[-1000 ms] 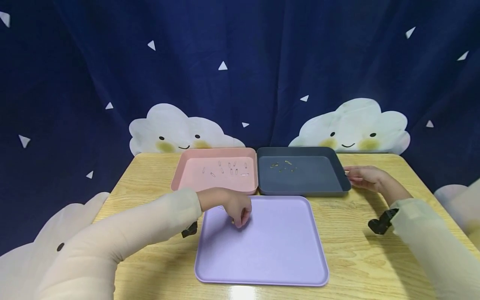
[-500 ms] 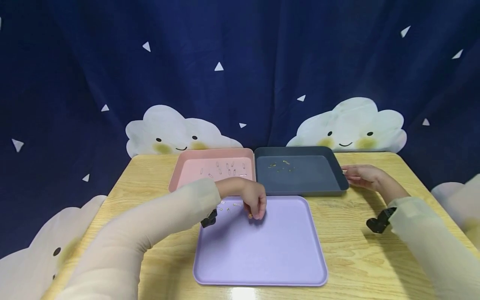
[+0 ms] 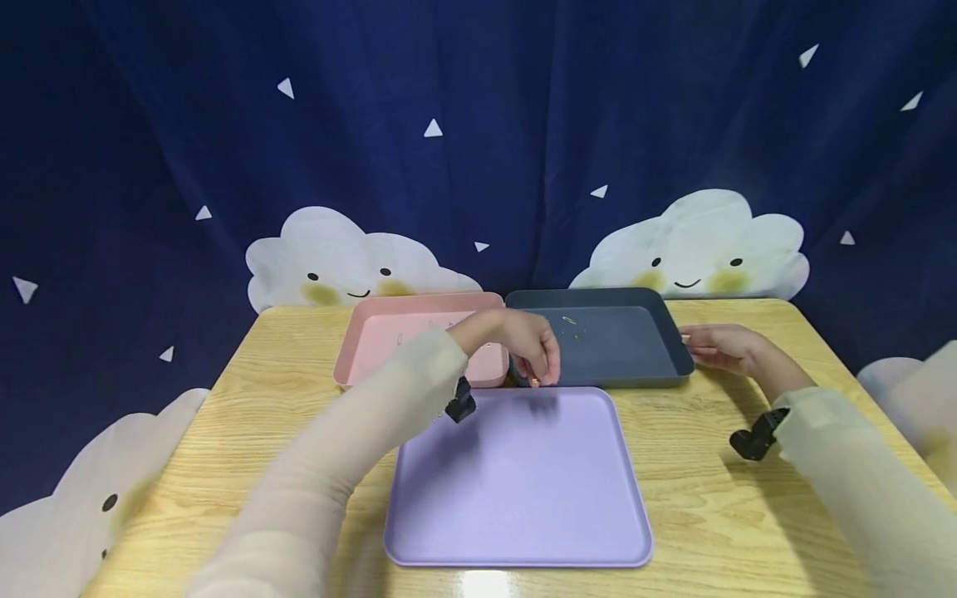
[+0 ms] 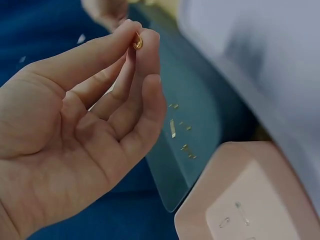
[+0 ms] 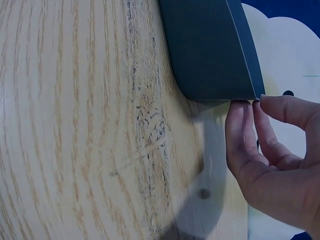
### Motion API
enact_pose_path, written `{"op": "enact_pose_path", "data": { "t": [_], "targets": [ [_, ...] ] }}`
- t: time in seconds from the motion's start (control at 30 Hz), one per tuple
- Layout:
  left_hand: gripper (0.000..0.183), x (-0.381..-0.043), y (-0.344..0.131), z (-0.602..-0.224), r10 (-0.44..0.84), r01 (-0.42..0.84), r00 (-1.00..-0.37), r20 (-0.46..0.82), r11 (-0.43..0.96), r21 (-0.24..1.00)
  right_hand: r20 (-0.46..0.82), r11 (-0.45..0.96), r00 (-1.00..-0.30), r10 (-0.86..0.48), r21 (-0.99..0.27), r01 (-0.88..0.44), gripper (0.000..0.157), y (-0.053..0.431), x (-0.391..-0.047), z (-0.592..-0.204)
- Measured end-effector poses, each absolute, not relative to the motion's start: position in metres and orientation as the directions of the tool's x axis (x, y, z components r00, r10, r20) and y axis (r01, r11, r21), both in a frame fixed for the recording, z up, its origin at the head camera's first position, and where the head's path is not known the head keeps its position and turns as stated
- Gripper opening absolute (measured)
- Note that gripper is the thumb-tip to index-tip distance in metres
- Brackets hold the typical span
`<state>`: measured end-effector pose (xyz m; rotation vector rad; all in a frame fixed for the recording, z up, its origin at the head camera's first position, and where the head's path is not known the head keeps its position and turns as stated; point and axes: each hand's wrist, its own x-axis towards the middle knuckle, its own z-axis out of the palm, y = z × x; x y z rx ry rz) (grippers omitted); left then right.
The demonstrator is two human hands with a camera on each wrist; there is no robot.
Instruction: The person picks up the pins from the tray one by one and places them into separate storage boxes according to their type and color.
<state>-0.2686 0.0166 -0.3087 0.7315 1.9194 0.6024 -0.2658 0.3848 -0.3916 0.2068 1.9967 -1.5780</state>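
My left hand [image 3: 527,342] is over the front left corner of the dark grey tray [image 3: 635,345]. Between thumb and fingertips it pinches a small gold safety pin [image 4: 138,42], mostly covered by the fingers. More gold safety pins [image 4: 173,128] lie scattered inside the dark tray. My right hand [image 3: 721,347] holds that tray's right side; in the right wrist view the thumb is at the rim and the fingers [image 5: 240,125] touch the outer wall. In the pink tray [image 3: 351,353], silver safety pins [image 4: 243,214] are spread out, partly hidden by my left arm.
A shallow purple tray [image 3: 523,490] lies in front of the other two on the wooden table [image 3: 299,399]. The pins near its back left are mostly hidden by my left forearm. A dark blue curtain [image 3: 359,124] with clouds hangs behind the table.
The left hand has moved right and back, from over the purple tray to the dark tray, carrying the gold safety pin. The right hand has stayed at the dark tray's side.
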Motion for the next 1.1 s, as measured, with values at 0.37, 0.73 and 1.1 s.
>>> {"op": "enact_pose_path", "data": {
  "t": [0.37,0.73,1.1],
  "targets": [
    [0.010,-0.306,0.022,-0.312,0.628,-0.006,-0.448,-0.637,0.710,0.704,-0.536,0.333,-0.817,-0.213,-0.826,0.455,0.064,0.384,-0.268,-0.395],
    [0.023,-0.324,0.032,-0.315,0.503,0.018,-0.559,-0.659,0.802,0.597,-0.541,0.338,-0.816,-0.203,-0.821,0.460,0.066,0.386,-0.266,-0.396],
    [0.018,-0.344,0.046,-0.348,0.437,0.059,-0.708,-0.555,0.820,0.570,-0.528,0.353,-0.825,-0.201,-0.825,0.441,0.063,0.386,-0.269,-0.397]
  ]
}}
